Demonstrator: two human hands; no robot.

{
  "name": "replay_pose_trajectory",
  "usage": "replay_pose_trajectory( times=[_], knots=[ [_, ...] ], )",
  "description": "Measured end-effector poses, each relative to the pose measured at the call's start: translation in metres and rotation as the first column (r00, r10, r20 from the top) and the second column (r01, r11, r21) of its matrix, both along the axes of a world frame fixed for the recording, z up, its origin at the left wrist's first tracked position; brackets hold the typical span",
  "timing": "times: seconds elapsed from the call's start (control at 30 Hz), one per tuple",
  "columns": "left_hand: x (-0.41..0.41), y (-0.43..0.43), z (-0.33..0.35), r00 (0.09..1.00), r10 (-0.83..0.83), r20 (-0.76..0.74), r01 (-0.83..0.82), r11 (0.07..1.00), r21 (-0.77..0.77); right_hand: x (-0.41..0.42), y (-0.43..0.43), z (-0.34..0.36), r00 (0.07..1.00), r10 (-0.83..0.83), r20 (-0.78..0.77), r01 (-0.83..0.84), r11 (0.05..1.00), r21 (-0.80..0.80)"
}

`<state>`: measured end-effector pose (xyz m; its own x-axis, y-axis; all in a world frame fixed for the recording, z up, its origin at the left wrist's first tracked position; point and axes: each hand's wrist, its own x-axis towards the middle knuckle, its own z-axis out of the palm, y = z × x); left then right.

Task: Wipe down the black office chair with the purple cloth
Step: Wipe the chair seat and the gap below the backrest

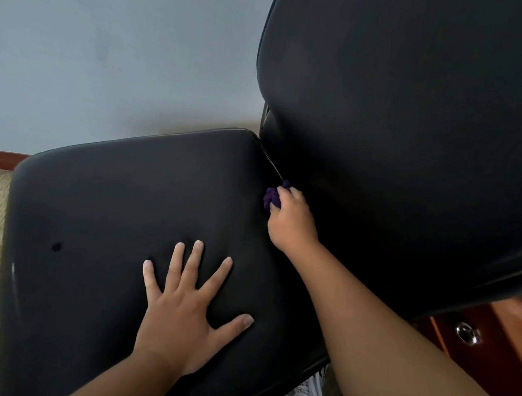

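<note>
Two hands are on the black office chair (120, 204). The left hand (185, 308) lies flat on the seat with its fingers spread wide, holding nothing. Up past its fingertips, the right hand (292, 222) squeezes the purple cloth (272, 197) into the crack where the seat meets the chair back.

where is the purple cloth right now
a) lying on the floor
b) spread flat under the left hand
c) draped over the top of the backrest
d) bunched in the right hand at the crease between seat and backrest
d: the right hand grips the bunched purple cloth at the seat-backrest crease, while the left hand presses flat on the bare seat.
</note>
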<state>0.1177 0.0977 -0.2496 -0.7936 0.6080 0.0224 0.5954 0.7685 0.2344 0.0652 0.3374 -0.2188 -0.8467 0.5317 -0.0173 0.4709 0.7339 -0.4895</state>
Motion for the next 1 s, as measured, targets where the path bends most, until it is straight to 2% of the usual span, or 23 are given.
replay_pose_trajectory(
  times=[0.17,0.3,0.47,0.6,0.83,1.0],
  knots=[
    [0.004,0.008,0.0,0.999,0.035,0.006,-0.035,0.999,0.001,-0.027,0.017,0.0,0.994,0.104,0.012,-0.104,0.993,-0.056],
    [0.005,0.011,0.0,0.999,0.049,0.009,-0.049,0.999,-0.007,-0.01,0.016,0.004,0.996,0.082,-0.031,-0.083,0.995,-0.059],
    [0.003,0.005,0.001,0.999,0.034,0.002,-0.034,0.999,-0.014,0.049,0.004,0.0,1.0,0.025,0.007,-0.026,0.996,0.084],
    [0.001,0.001,0.002,1.0,0.014,0.006,-0.014,0.999,-0.03,0.068,-0.009,-0.003,0.997,-0.036,0.063,0.028,0.99,0.135],
    [0.0,0.0,0.001,1.0,0.003,0.001,-0.003,1.0,-0.021,0.01,-0.008,0.002,1.0,-0.023,0.017,0.021,0.993,0.117],
    [0.0,0.002,0.0,1.0,0.008,-0.012,-0.008,1.0,-0.019,-0.033,0.007,0.008,0.996,0.018,0.085,-0.023,0.998,0.063]
  ],
)
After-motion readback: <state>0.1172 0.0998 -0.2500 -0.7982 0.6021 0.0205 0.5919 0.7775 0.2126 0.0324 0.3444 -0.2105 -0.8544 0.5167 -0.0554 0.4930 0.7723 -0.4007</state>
